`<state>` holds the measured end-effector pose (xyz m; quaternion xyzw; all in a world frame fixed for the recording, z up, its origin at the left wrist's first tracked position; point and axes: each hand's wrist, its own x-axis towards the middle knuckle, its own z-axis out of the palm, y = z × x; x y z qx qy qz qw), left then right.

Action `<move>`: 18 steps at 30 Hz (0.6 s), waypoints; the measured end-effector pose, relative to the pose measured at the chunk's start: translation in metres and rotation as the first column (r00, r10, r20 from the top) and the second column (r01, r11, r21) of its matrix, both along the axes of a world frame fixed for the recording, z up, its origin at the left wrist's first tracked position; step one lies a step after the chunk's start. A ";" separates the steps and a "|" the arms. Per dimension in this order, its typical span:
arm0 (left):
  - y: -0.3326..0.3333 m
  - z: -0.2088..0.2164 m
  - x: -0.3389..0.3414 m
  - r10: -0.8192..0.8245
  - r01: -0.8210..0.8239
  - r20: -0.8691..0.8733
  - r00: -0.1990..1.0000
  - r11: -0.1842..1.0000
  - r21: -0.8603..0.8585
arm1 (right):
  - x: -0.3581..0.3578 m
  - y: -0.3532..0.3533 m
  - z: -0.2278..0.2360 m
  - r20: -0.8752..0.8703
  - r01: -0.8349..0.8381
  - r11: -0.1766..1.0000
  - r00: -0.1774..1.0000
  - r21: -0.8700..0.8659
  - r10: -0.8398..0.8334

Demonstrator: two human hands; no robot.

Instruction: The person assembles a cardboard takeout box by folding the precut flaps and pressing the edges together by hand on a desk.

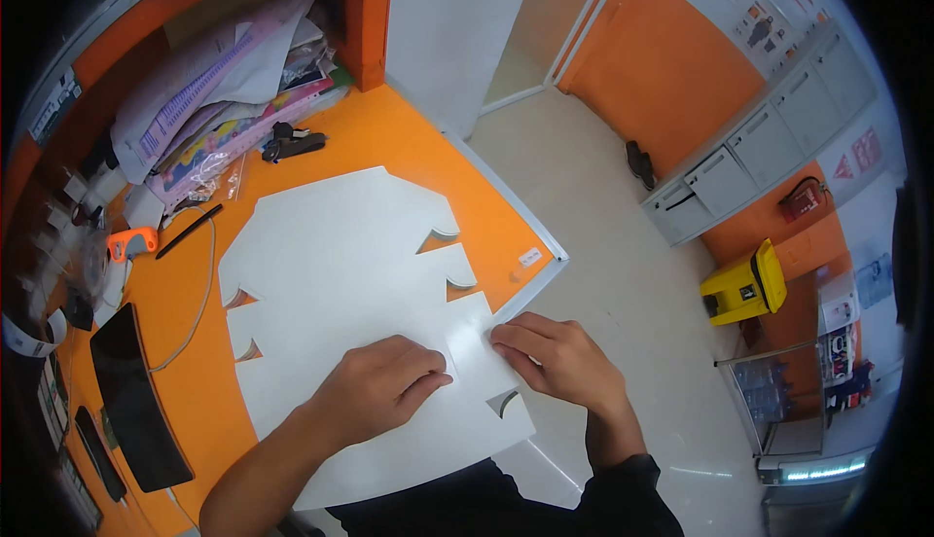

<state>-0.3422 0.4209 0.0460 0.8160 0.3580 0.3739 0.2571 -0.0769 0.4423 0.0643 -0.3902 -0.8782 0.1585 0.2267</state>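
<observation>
A large white die-cut cardboard sheet lies flat across the orange desk, its near part reaching over the desk's front edge toward me. Curved notches cut into its left and right sides. My left hand rests over the sheet's lower middle with fingers curled and thumb pressed to the fingertips; whatever they pinch is too small or hidden to make out. At the right edge, my right hand pinches the border of a glossy side flap between thumb and fingers. A faint line runs along the flap beside my left fingertips.
On the orange desk, a dark tablet, a black pen, an orange-and-white device and a cable stand left. Papers and plastic bags pile up behind, near a black clip-like object. A yellow bin and grey lockers stand right.
</observation>
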 end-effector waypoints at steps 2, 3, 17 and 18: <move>0.000 0.002 0.001 0.021 -0.021 0.003 1.000 1.000 0.005 | 0.002 0.002 -0.001 0.019 -0.031 1.000 0.999 0.004 0.031; 0.000 0.003 0.001 0.024 -0.024 0.001 1.000 1.000 0.005 | 0.003 0.004 -0.001 0.017 -0.051 0.999 0.999 0.002 0.051; -0.001 0.010 0.004 0.054 -0.055 -0.018 0.998 0.997 -0.047 | 0.013 0.020 -0.009 -0.048 -0.159 0.987 0.986 -0.026 0.158; -0.001 0.010 0.004 0.053 -0.054 -0.024 0.998 0.998 -0.040 | 0.013 0.020 -0.009 -0.057 -0.168 0.985 0.984 -0.025 0.167</move>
